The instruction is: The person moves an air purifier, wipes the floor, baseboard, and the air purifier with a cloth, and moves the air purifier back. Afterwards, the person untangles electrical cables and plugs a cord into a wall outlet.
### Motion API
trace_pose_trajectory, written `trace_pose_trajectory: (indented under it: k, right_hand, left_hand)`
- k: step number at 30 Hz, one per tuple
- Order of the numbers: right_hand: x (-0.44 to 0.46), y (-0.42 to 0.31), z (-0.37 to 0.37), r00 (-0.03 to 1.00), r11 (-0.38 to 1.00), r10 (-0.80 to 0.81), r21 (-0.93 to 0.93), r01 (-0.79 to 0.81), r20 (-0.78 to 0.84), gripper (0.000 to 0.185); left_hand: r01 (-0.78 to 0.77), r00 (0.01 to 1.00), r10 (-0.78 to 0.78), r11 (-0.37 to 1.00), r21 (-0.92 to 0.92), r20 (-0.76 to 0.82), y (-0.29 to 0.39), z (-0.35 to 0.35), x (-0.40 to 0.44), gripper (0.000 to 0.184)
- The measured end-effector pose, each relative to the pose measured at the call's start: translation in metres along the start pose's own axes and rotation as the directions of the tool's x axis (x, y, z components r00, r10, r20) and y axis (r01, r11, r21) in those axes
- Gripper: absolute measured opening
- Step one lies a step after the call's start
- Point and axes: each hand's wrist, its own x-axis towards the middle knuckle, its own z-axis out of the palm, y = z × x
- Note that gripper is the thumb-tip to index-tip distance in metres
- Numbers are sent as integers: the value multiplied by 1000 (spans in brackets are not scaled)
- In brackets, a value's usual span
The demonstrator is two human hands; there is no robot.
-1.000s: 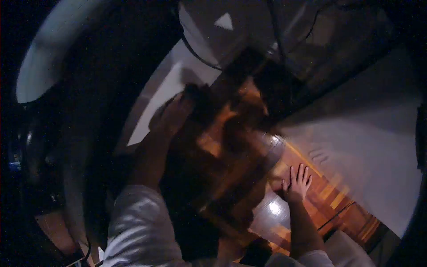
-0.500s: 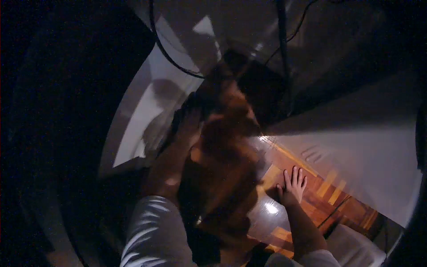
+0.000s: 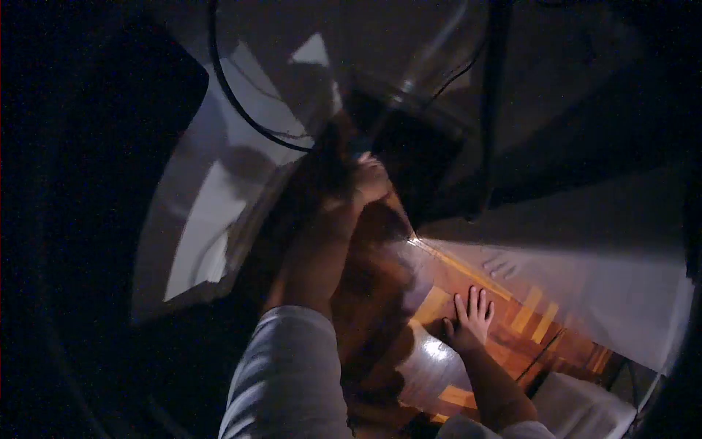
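Observation:
My left hand [image 3: 371,178] reaches forward into the dark middle of the view. Its fingers look curled round something at the end of a black cable, but shadow hides what it is. The black cable [image 3: 245,113] curves down from the top towards that hand. My right hand [image 3: 472,320] lies with fingers spread on the wooden parquet floor [image 3: 512,333], beside a bright patch of reflected light. Nothing shows in it.
A glossy pale panel [image 3: 585,285] stands at the right and mirrors the right hand's fingers. A dark upright post [image 3: 494,110] rises at the upper right, with a thin cable [image 3: 457,73] beside it. Light falls on a pale surface [image 3: 201,227] at the left.
My left hand has moved right and forward, and its fingers look more closed. The view has shifted, while my right hand stays spread on the floor.

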Motion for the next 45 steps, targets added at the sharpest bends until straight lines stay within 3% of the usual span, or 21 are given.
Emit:
trace_pose_trajectory:
  k: [3, 4, 6, 7, 8, 9, 11, 12, 13, 14, 15, 16, 18, 21, 24, 27, 30, 32, 40, 42, 45]
  right_hand:
    - [-2, 1, 3, 1000, 1000, 20, -19, -19, 11, 60]
    - [-3, 4, 7, 1000, 1000, -5, -30, 4, -26, 60]
    - [-3, 1, 1, 999, 1000, -16, -12, 16, -31, 60]
    - [-2, 0, -3, 1000, 1000, -14, -15, 14, -22, 60]
    - [-2, -1, -7, 1000, 1000, -17, -3, 17, -23, 60]
    - [-3, -3, -6, 999, 1000, -24, 15, 25, -29, 61]
    - [-5, -5, -6, 1000, 999, -15, 29, 14, 7, 61]
    - [-3, -4, -6, 999, 1000, 1, 27, -2, 33, 61]
    - [2, -5, -13, 999, 1000, 9, 20, -10, 37, 61]
    - [4, -9, -19, 1000, 1000, 2, 21, -2, 13, 61]
    - [1, -13, -24, 1000, 1000, -4, 27, 4, -5, 61]
    - [-2, -15, -26, 1000, 1000, 9, 24, -9, 3, 61]
    - [1, -13, -24, 1000, 1000, -8, 18, 9, -18, 60]
    - [1, -9, -18, 999, 1000, -17, 18, 18, -48, 60]
    - [-3, -6, -10, 1000, 999, -9, 37, 10, -28, 60]
    - [0, -4, -10, 1000, 1000, 12, 26, -12, -5, 61]
    - [-1, -4, -6, 998, 1000, -8, -12, 8, -58, 61]
    - [0, -3, -9, 1000, 1000, 11, -18, -11, 3, 62]
    - [1, -3, -11, 999, 1000, -10, -6, 10, -40, 61]
    - [-1, -5, -8, 1000, 1000, -9, 2, 9, -24, 61]
    - [-1, -2, -2, 996, 999, -37, -27, 35, -75, 61]
  left_hand:
    - [353, 935, -353, 935, 23, -32, -15, -8, 38, 38]
    - [454, 882, -459, 888, -68, -105, -14, -2, 48, 38]
    - [519, 730, -653, 722, -458, -203, 11, 10, 58, 36]
    - [435, 692, -710, 556, -708, -132, 31, 13, 55, 36]
    - [328, 682, -731, 293, -898, 11, 53, 13, 48, 35]
    - [259, 705, -687, 18, -966, 176, 72, 11, 35, 35]
    - [227, 741, -443, -542, -809, 505, 72, 14, 10, 38]
    - [290, 755, -373, -549, -784, 540, 72, 15, 0, 38]
    - [376, 796, -367, -324, -868, 481, 66, 12, 0, 38]
    - [422, 876, -344, 210, -882, 337, 57, 6, 2, 37]
    - [283, 959, -227, 812, -510, 171, 43, 1, 6, 37]
    - [170, 983, -150, 966, -197, 109, 32, -2, 15, 37]
    - [132, 987, -134, 991, 36, 88, 19, -3, 48, 36]
    - [118, 984, -134, 984, 134, 117, 19, -6, 81, 35]
    - [-16, 980, -32, 972, 235, 196, 29, -4, 59, 34]
    - [-145, 969, 91, 962, 231, 230, 25, 2, 17, 33]
    - [-154, 974, 124, 977, 149, 191, 23, -3, 5, 32]
    - [-107, 985, 91, 989, 103, 144, 18, -3, 14, 32]
    - [225, 974, -226, 973, 58, 12, 1, -12, 84, 29]
    - [194, 978, -200, 975, 109, 51, 3, -12, 79, 29]
    - [15, 981, -60, 971, 240, 184, 21, -6, 56, 28]
